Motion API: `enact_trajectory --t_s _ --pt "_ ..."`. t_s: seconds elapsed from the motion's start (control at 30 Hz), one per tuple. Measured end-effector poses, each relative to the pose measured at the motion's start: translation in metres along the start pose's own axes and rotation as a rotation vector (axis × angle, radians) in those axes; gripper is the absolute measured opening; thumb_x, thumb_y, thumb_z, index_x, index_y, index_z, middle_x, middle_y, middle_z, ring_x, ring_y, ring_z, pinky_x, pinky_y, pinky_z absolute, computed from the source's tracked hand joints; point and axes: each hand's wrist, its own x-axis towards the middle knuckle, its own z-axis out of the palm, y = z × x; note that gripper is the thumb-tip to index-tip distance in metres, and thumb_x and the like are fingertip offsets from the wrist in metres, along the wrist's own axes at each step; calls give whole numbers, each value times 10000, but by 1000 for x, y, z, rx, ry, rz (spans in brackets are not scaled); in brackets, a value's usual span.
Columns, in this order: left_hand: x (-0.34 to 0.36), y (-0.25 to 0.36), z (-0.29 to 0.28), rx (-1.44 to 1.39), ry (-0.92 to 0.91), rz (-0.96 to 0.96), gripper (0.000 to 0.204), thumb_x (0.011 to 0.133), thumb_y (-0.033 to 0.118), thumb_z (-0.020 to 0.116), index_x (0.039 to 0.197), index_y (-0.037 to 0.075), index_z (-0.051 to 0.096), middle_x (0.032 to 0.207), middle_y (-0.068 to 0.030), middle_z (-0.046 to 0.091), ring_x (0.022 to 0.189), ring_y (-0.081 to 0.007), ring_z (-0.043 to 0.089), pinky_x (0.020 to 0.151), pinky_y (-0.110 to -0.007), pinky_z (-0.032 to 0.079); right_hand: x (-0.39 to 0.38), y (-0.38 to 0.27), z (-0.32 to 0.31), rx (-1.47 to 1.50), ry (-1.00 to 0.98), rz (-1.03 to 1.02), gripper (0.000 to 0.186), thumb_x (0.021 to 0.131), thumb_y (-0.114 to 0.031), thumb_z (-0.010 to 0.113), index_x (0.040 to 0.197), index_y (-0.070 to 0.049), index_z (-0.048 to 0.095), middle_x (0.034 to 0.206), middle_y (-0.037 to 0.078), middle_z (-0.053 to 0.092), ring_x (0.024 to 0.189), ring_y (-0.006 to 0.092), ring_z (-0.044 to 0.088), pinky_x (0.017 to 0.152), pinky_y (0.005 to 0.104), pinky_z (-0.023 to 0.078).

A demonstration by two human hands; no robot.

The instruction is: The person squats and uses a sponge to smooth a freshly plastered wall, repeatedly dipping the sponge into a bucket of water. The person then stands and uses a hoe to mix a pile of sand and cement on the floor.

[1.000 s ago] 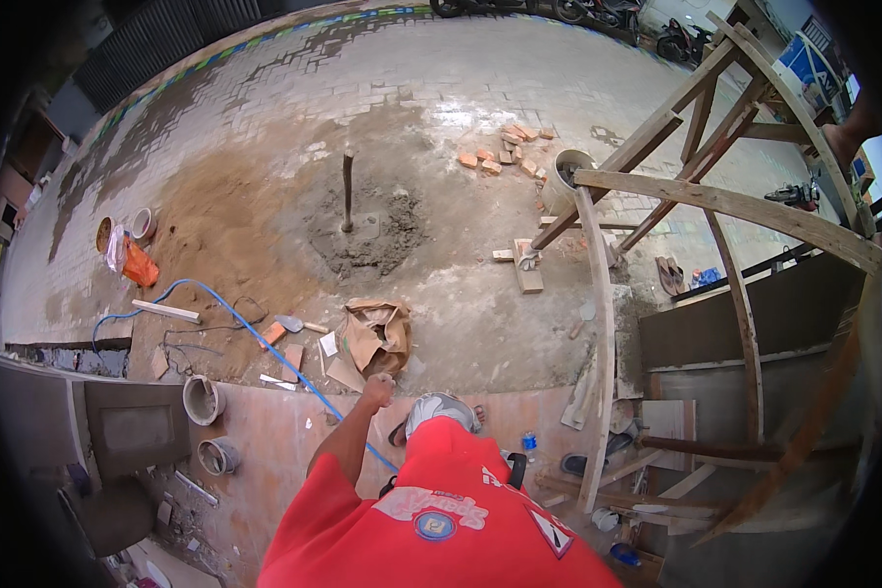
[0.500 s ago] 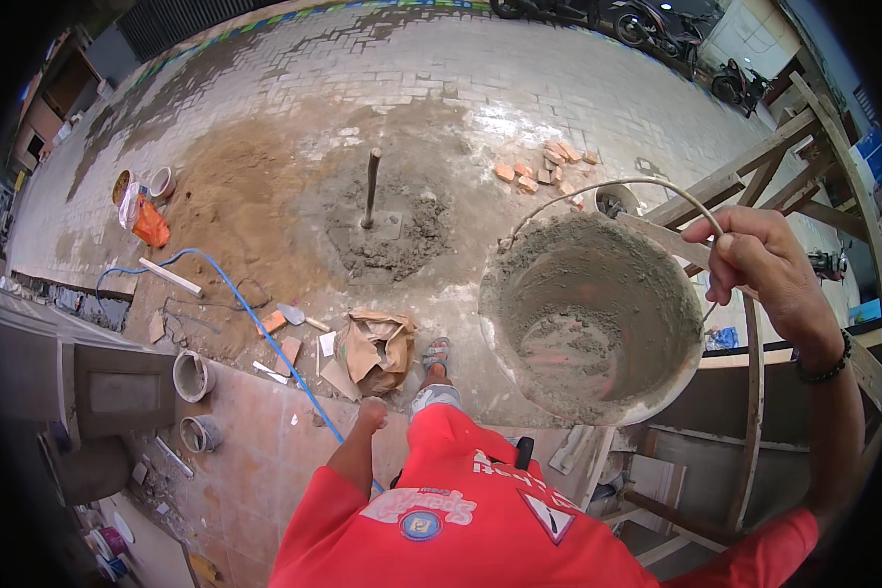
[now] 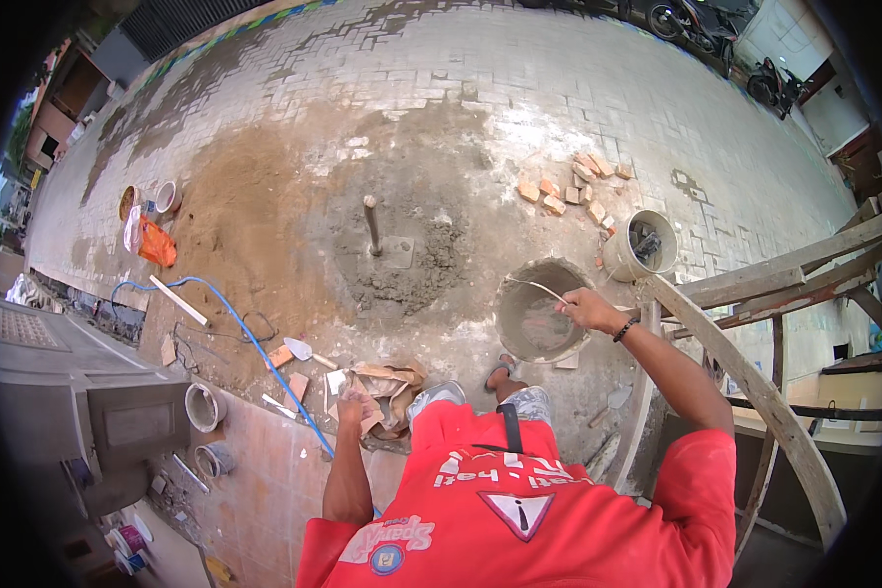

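Observation:
My right hand is closed round the wire handle of a bucket, whose inside is coated with grey mortar. The bucket is upright, low over the ground in front of my right side. My left hand hangs with its fingers loosely apart and nothing visible in them, above a crumpled brown paper bag. Ahead of me spreads a patch of wet grey mortar. A hoe-like tool stands in it, handle upright above a flat square blade.
Left of the mortar lies sand, with a blue hose and a trowel nearer me. Broken bricks and a bucket of rubble are at the right. Wooden beams slant close to my right arm.
My right hand has lowered the bucket from close in front of me to near the ground, further ahead. My left hand has loosened its fingers.

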Motion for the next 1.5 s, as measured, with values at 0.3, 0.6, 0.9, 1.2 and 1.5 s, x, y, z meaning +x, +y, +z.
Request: enact_trajectory --t_s 0.3,0.6,0.9,1.2,1.5 --pt "66 18 136 59 -68 -255 254 1009 204 450 1224 84 513 938 -119 648 630 -239 617 509 -355 547 215 96 -38 373 207 243 228 902 -261 639 926 -49 722 792 130 696 680 205 667 639 371 535" --pt "144 93 198 -288 176 -287 237 1025 190 464 1232 85 507 872 -128 644 504 -239 592 441 -365 543 428 36 -156 578 72 275 206 957 -261 574 1004 -68 625 739 43 630 616 155 664 497 267 498" --pt "218 258 210 -836 705 -95 679 964 537 527 1488 146 345 1285 -160 523 759 -298 616 577 -383 568 660 -25 -192 620 -162 159 109 928 -188 558 981 -95 581 724 35 590 624 152 600 521 272 464" --pt "257 362 238 -101 565 -395 499 874 415 674 1175 18 643 1144 -177 669 848 -280 677 642 -440 545 851 -127 -218 295 -448 156 64 923 -171 509 932 -133 560 661 -2 554 607 144 586 494 260 429" --pt "228 419 313 85 599 -636 340 808 187 666 1104 26 711 1146 -203 689 1075 -345 672 881 -438 542 920 -192 -183 -37 -692 104 90 934 -194 493 875 -169 556 644 -29 514 604 142 577 506 264 408"
